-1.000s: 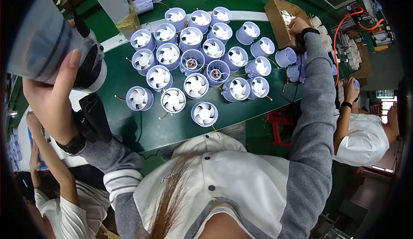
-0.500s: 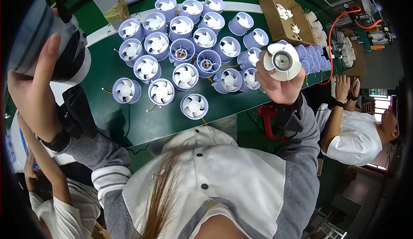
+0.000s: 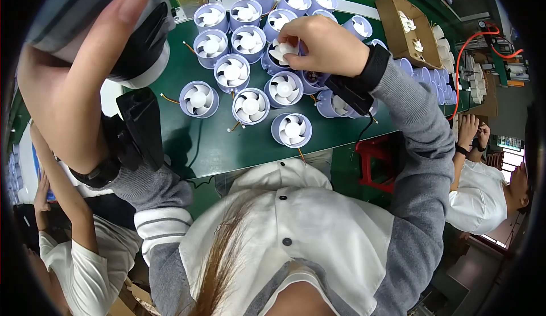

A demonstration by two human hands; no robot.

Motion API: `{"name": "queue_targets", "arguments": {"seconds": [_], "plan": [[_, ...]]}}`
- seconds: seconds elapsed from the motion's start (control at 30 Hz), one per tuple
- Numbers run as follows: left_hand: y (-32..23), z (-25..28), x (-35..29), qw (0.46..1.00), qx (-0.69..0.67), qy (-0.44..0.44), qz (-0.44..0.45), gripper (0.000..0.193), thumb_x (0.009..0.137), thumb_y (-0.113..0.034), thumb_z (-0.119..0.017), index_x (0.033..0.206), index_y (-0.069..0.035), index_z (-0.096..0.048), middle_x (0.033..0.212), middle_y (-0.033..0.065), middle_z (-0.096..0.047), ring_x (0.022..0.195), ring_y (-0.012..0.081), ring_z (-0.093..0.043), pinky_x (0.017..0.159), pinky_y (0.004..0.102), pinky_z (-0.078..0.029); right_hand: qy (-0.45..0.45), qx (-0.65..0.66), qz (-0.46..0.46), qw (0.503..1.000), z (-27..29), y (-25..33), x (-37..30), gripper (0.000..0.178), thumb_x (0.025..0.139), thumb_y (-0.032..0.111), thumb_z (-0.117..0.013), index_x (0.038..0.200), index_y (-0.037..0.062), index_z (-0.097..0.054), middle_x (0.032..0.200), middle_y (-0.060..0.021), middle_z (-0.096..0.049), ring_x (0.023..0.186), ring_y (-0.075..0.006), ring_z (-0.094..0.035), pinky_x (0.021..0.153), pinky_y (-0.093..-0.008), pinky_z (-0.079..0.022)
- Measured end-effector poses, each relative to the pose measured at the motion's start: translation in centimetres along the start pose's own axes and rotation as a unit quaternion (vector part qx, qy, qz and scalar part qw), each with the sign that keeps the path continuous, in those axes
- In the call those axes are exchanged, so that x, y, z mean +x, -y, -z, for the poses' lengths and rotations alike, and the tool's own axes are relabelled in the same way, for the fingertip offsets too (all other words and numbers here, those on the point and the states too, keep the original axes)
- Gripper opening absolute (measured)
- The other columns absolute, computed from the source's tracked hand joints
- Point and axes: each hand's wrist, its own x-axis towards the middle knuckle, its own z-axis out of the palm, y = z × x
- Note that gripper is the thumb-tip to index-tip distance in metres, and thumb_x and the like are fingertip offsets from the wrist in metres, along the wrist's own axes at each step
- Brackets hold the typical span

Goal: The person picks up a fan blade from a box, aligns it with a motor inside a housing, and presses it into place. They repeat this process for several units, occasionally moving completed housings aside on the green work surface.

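My right hand (image 3: 324, 46), palm down, pinches a white fan wheel (image 3: 282, 51) at the mouth of a lavender round housing (image 3: 269, 64). My fingers partly cover the wheel, so how deep it sits is hidden. Under my wrist, another housing (image 3: 313, 83) shows a bare motor core. Close to the camera at upper left, my left hand (image 3: 74, 77) grips a large cylindrical thing (image 3: 139, 40) with a grey translucent body, black middle and white rim. Its kind I cannot make out. Several housings with white fan wheels (image 3: 250, 106) stand around on the green table (image 3: 219, 154).
At the far right, a cardboard box (image 3: 421, 60) holds white fan wheels, with rows of lavender cups (image 3: 438, 80) beside it. An orange hose (image 3: 459, 60) hangs there. A red stool (image 3: 375, 162) stands below the table edge. People sit on both sides.
My right hand has moved left and turned palm down, bringing the fan wheel from the right side to a housing in the group. The view has shifted; my left hand keeps its hold.
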Motion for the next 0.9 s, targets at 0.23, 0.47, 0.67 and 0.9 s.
{"name": "queue_targets", "arguments": {"seconds": [0.23,0.47,0.67,0.9], "plan": [[-1.5,0.8,-0.5,0.999,0.045,0.017,0.007,0.042,0.078,-0.025,-0.076,0.107,0.001,-0.062,0.097,0.0127,-0.067,0.088,0.0219,-0.065,0.083,0.0294,-0.049,0.073,-0.177,0.046,0.981,-1.6,-0.1,0.7,0.012,0.073,0.007,-0.067,0.081,-0.0011,-0.063,0.080,-0.0121,-0.061,0.076,-0.0303,-0.061,0.067,-0.0367,-0.048],[-0.9,0.2,-0.3,1.000,-0.002,0.015,0.024,0.044,0.076,-0.028,-0.077,0.106,0.002,-0.063,0.097,0.0135,-0.067,0.088,0.0216,-0.065,0.082,0.0294,-0.049,0.075,-0.140,0.042,0.986,-1.9,-0.8,0.8,0.012,0.076,0.009,-0.065,0.083,-0.0009,-0.062,0.082,-0.0134,-0.059,0.080,-0.0321,-0.060,0.070,-0.0393,-0.047],[-0.8,0.1,-0.2,0.998,0.005,0.023,0.058,0.042,0.076,-0.026,-0.076,0.105,0.002,-0.064,0.095,0.0141,-0.067,0.086,0.0220,-0.065,0.082,0.0297,-0.049,0.061,-0.151,0.016,0.987,-2.2,-0.2,0.5,0.013,0.076,0.010,-0.064,0.080,-0.0012,-0.060,0.083,-0.0151,-0.059,0.080,-0.0327,-0.060,0.071,-0.0401,-0.047],[-0.8,-0.9,-0.1,0.999,-0.031,0.002,0.035,0.048,0.073,-0.030,-0.078,0.105,0.002,-0.064,0.096,0.0146,-0.067,0.088,0.0244,-0.066,0.084,0.0314,-0.050,0.109,-0.131,0.009,0.985,-1.4,-0.6,1.7,0.013,0.078,0.010,-0.062,0.081,-0.0022,-0.060,0.078,-0.0185,-0.060,0.077,-0.0349,-0.061,0.070,-0.0409,-0.048]]}}
